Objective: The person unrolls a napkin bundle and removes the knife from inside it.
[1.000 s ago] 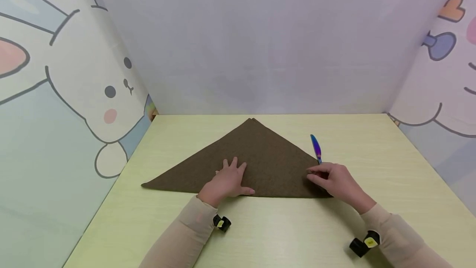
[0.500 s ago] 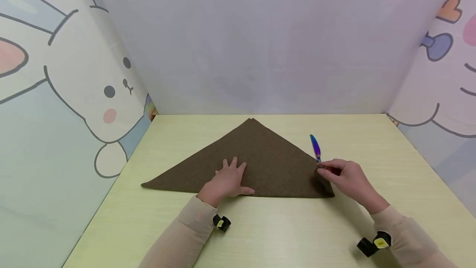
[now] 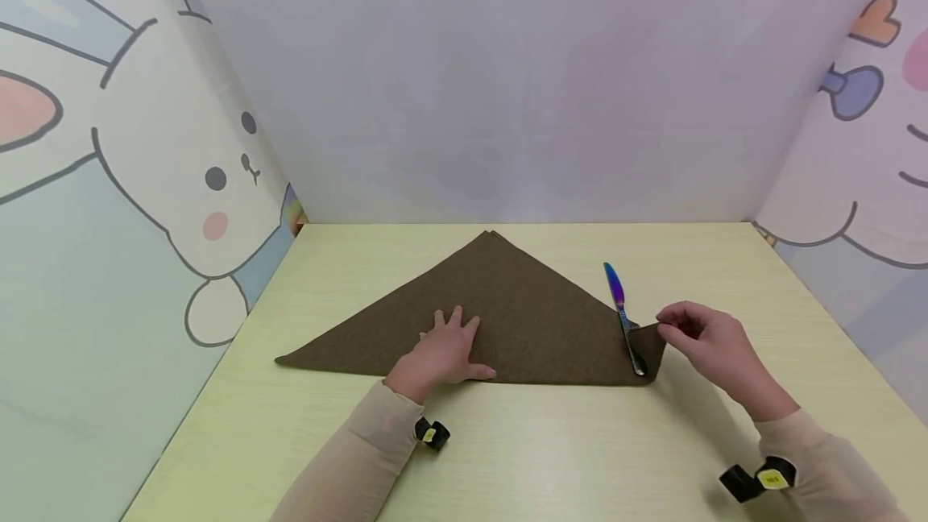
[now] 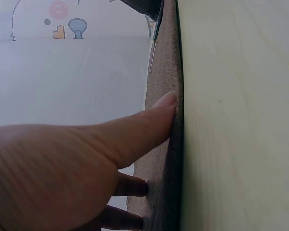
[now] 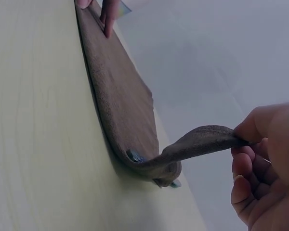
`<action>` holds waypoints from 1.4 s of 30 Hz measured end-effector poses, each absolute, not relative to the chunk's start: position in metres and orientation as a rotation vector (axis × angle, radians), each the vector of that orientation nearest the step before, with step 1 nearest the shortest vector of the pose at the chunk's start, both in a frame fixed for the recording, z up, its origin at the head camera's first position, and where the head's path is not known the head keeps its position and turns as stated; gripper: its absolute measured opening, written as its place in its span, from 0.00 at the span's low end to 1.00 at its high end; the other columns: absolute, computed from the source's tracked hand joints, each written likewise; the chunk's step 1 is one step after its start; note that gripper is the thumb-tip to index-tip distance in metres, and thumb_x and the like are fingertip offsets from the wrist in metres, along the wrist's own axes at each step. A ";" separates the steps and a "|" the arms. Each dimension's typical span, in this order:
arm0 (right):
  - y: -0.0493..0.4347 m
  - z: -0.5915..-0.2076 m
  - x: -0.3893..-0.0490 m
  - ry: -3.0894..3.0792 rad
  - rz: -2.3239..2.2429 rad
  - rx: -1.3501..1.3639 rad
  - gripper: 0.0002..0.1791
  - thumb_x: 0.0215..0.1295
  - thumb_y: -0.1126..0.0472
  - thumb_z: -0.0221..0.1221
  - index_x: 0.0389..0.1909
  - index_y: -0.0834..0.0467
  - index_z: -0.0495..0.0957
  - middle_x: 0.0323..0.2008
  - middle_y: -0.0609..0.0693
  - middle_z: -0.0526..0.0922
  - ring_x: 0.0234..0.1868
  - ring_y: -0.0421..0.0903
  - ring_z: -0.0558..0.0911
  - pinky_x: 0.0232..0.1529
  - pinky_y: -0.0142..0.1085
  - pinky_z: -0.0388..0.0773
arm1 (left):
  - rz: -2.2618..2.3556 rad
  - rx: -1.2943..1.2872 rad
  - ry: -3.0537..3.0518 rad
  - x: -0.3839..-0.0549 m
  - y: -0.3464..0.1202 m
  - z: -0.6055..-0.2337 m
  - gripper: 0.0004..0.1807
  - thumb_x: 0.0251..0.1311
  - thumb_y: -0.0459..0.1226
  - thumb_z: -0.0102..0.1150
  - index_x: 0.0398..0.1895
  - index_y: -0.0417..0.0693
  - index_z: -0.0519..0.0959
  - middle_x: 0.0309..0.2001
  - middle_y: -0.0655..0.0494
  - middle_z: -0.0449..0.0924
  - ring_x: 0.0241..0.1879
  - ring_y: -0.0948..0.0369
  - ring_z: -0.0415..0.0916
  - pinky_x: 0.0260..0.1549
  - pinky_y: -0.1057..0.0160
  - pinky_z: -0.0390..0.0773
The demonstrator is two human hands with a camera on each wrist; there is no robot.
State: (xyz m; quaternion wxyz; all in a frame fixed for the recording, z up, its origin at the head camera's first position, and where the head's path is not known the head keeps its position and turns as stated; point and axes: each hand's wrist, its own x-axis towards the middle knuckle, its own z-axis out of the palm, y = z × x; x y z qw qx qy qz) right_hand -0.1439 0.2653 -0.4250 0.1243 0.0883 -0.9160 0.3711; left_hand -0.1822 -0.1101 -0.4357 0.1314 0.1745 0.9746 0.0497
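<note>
A brown cloth (image 3: 522, 296), folded into a triangle, lies on the table with its point toward the back. My left hand (image 3: 438, 354) rests on its middle near the front edge, fingers spread; in the left wrist view the thumb (image 4: 144, 127) lies along the fold. With thumb and fingertips, my right hand (image 3: 714, 349) pinches the cloth's right corner, raised off the table. A table knife (image 3: 615, 287) with a blue-purple sheen lies across the right end, blade beyond the cloth and handle on it. The right wrist view shows the lifted corner (image 5: 202, 142) stretched toward my fingers.
The pale wooden table (image 3: 551, 449) ends at a plain grey-white backdrop (image 3: 522, 87). Side panels carry cartoon prints, a rabbit (image 3: 196, 184) on the left. Each wrist wears a small black camera (image 3: 432, 434).
My right hand has moved right, drawing the cloth corner back off the knife, so its handle now shows. The left hand has stayed in place.
</note>
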 end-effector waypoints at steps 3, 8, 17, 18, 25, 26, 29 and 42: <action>0.272 -0.423 -0.141 -2.697 1.052 0.243 0.05 0.60 0.56 0.61 0.35 0.52 0.78 0.25 0.47 0.78 0.23 0.40 0.72 0.21 0.31 0.69 | 0.152 0.510 2.831 -0.182 -0.110 -0.436 0.51 0.46 0.65 0.56 0.70 0.49 0.54 0.69 0.39 0.44 0.64 0.34 0.42 0.48 0.35 0.62; 0.285 -0.421 -0.136 -2.781 0.984 0.205 0.08 0.58 0.51 0.62 0.31 0.51 0.77 0.24 0.46 0.77 0.23 0.40 0.72 0.21 0.32 0.68 | 0.152 0.508 2.829 -0.182 -0.110 -0.435 0.51 0.46 0.65 0.56 0.70 0.49 0.54 0.69 0.39 0.44 0.64 0.34 0.41 0.48 0.35 0.62; 0.306 -0.424 -0.129 -2.800 0.894 0.242 0.06 0.57 0.53 0.62 0.29 0.50 0.77 0.22 0.43 0.76 0.22 0.38 0.71 0.21 0.31 0.66 | 0.170 0.503 2.822 -0.181 -0.110 -0.434 0.51 0.47 0.65 0.56 0.70 0.49 0.54 0.69 0.39 0.43 0.65 0.35 0.41 0.49 0.35 0.61; 0.307 -0.425 -0.129 -2.805 0.894 0.257 0.05 0.58 0.54 0.62 0.30 0.49 0.77 0.22 0.43 0.76 0.21 0.38 0.71 0.20 0.31 0.66 | 0.172 0.502 2.821 -0.181 -0.110 -0.434 0.51 0.47 0.65 0.56 0.70 0.49 0.54 0.69 0.39 0.43 0.65 0.35 0.41 0.49 0.34 0.61; 0.320 -0.430 -0.126 -2.886 0.920 0.341 0.08 0.62 0.55 0.59 0.40 0.49 0.82 0.29 0.46 0.81 0.24 0.35 0.73 0.22 0.31 0.69 | 0.170 0.498 2.819 -0.181 -0.111 -0.435 0.51 0.47 0.65 0.56 0.70 0.49 0.53 0.70 0.40 0.42 0.65 0.35 0.40 0.48 0.35 0.62; 0.322 -0.430 -0.126 -2.899 0.916 0.346 0.09 0.62 0.54 0.58 0.41 0.50 0.82 0.31 0.46 0.82 0.26 0.34 0.75 0.23 0.31 0.71 | 0.174 0.498 2.820 -0.181 -0.111 -0.436 0.51 0.47 0.65 0.56 0.70 0.49 0.53 0.70 0.39 0.43 0.65 0.35 0.40 0.48 0.34 0.62; 0.326 -0.431 -0.127 -2.917 0.892 0.350 0.09 0.62 0.55 0.59 0.41 0.50 0.83 0.36 0.46 0.83 0.31 0.32 0.77 0.26 0.31 0.74 | 0.172 0.499 2.823 -0.181 -0.111 -0.436 0.51 0.46 0.65 0.57 0.70 0.49 0.54 0.69 0.39 0.43 0.65 0.35 0.41 0.48 0.34 0.62; 0.334 -0.440 -0.131 -3.010 0.740 0.298 0.08 0.59 0.57 0.60 0.38 0.52 0.84 0.35 0.50 0.83 0.32 0.33 0.76 0.27 0.31 0.72 | 0.174 0.515 2.824 -0.181 -0.110 -0.435 0.51 0.46 0.65 0.56 0.70 0.49 0.54 0.69 0.39 0.43 0.64 0.34 0.41 0.48 0.34 0.62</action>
